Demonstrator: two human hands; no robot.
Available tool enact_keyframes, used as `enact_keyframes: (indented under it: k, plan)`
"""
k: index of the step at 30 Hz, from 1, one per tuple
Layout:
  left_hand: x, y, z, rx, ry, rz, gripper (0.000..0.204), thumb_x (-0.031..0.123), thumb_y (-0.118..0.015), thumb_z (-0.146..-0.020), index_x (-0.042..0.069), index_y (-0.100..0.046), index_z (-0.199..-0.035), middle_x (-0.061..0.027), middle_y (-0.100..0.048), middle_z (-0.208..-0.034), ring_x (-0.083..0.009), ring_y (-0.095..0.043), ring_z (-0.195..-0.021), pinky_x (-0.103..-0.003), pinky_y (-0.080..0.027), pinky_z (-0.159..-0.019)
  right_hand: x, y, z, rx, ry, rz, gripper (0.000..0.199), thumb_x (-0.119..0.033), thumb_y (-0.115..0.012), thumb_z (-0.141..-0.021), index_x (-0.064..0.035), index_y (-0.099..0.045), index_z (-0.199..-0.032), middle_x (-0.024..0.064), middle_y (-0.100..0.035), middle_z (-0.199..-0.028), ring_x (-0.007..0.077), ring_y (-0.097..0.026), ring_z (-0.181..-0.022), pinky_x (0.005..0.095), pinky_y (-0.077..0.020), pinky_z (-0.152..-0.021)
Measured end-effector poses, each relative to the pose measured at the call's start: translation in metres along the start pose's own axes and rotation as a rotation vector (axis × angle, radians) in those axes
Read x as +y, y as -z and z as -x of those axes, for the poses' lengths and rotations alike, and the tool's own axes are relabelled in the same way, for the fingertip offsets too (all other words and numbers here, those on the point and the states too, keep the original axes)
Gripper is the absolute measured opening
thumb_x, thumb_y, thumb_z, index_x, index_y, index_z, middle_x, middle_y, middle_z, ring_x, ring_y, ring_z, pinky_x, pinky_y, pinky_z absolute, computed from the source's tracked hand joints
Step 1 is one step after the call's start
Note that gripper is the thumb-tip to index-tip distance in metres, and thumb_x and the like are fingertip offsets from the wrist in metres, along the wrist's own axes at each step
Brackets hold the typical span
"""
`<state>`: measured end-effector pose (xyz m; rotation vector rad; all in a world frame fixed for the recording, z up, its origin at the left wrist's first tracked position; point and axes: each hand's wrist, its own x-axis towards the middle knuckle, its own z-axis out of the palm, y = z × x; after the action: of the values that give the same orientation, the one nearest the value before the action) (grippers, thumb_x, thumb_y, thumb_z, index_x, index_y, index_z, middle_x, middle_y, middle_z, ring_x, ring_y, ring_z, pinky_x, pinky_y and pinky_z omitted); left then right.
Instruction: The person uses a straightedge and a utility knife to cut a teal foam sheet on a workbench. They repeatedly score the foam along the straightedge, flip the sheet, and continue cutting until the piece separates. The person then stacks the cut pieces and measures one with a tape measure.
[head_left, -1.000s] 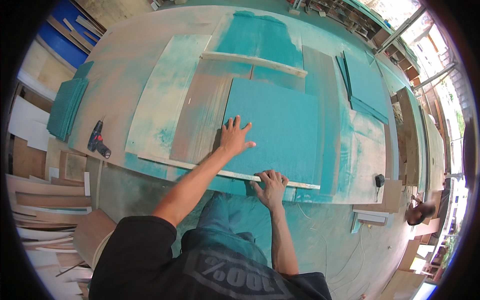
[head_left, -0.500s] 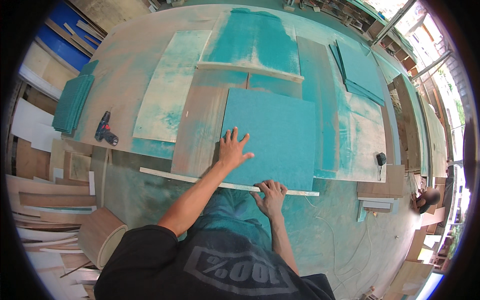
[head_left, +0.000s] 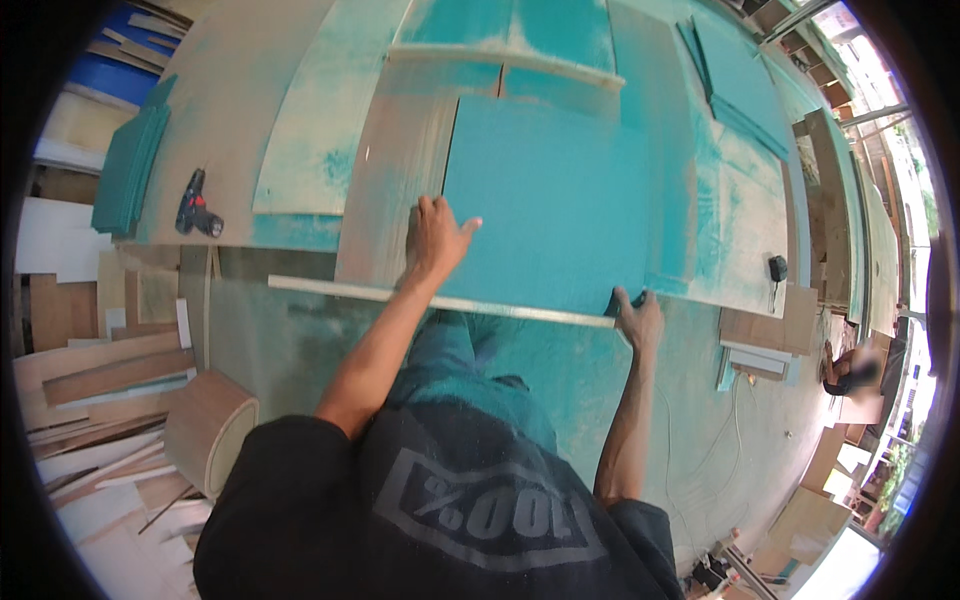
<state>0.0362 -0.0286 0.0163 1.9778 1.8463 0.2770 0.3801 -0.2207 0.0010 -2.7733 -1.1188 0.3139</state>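
A square teal board (head_left: 555, 200) lies flat in front of me on a wood panel (head_left: 378, 200) smeared with teal. At its left edge is my left hand (head_left: 440, 243), thumb over the board and fingers curled beside the edge. My right hand (head_left: 642, 322) grips the near right corner, thumb and fingers closed around it. Along the near side runs a pale wooden strip (head_left: 340, 289), its right end close to my right hand. Another pale strip (head_left: 500, 64) lies across the panels beyond the board.
A black-and-red cordless drill (head_left: 198, 207) and stacked teal boards (head_left: 132, 170) are at the left. More teal boards (head_left: 742, 85) lie far right, with a small black object (head_left: 777, 268) nearer. Wood offcuts (head_left: 110, 375) and a curved wooden piece (head_left: 210, 430) crowd the left. A person (head_left: 855, 372) is at the far right.
My left hand has gone from lying spread on the board to its left edge. My right hand has slid right from the near strip to the board's corner. The view has tilted down.
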Motion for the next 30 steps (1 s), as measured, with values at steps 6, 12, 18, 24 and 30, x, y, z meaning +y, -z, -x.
enact_keyframes:
  k: [6, 12, 18, 24, 30]
  plan:
    - [0.012, 0.003, -0.011, -0.013, 0.017, 0.011, 0.078, 0.049, -0.083, -0.086, -0.011, -0.058, -0.128, -0.0248, -0.058, -0.120, -0.0400, -0.060, -0.114, -0.049, -0.053, -0.096, 0.004, -0.005, 0.005, 0.004, -0.002, -0.108, 0.076, -0.065, -0.069, -0.089, 0.0019, -0.067, -0.125, 0.0237, -0.073, -0.112, 0.0419, -0.070, -0.106, 0.0501, -0.0541, -0.089]
    - [0.006, -0.010, -0.011, 0.062, -0.007, -0.017, 0.072, 0.050, -0.084, -0.084, -0.010, -0.063, -0.117, -0.0251, -0.060, -0.117, -0.0385, -0.061, -0.112, -0.048, -0.054, -0.095, -0.007, -0.001, 0.005, 0.001, -0.068, -0.124, 0.081, -0.064, -0.070, -0.088, 0.0005, -0.063, -0.136, 0.0238, -0.071, -0.126, 0.0428, -0.067, -0.118, 0.0514, -0.0522, -0.098]
    - [0.005, -0.011, -0.010, 0.036, -0.002, -0.038, 0.083, 0.056, -0.083, -0.082, -0.010, -0.059, -0.128, -0.0255, -0.060, -0.119, -0.0395, -0.062, -0.113, -0.048, -0.055, -0.094, -0.009, 0.001, 0.012, 0.065, -0.061, -0.136, 0.077, -0.063, -0.070, -0.088, -0.0017, -0.065, -0.134, 0.0250, -0.071, -0.122, 0.0437, -0.068, -0.112, 0.0525, -0.0526, -0.094]
    - [0.000, -0.012, -0.003, 0.064, -0.008, -0.055, 0.075, 0.055, -0.082, -0.084, -0.008, -0.062, -0.120, -0.0239, -0.062, -0.117, -0.0384, -0.062, -0.112, -0.048, -0.056, -0.093, -0.012, 0.002, 0.011, 0.046, -0.063, -0.190, 0.075, -0.060, -0.071, -0.086, -0.0011, -0.066, -0.131, 0.0252, -0.073, -0.115, 0.0446, -0.069, -0.108, 0.0518, -0.0530, -0.091]
    - [0.007, -0.009, -0.001, 0.028, 0.055, -0.048, 0.084, 0.056, -0.083, -0.082, -0.010, -0.059, -0.128, -0.0258, -0.062, -0.121, -0.0399, -0.063, -0.114, -0.049, -0.056, -0.094, -0.003, -0.010, 0.008, 0.141, -0.008, -0.075, 0.074, -0.060, -0.070, -0.088, -0.0003, -0.066, -0.130, 0.0247, -0.074, -0.108, 0.0424, -0.072, -0.102, 0.0522, -0.0533, -0.089]
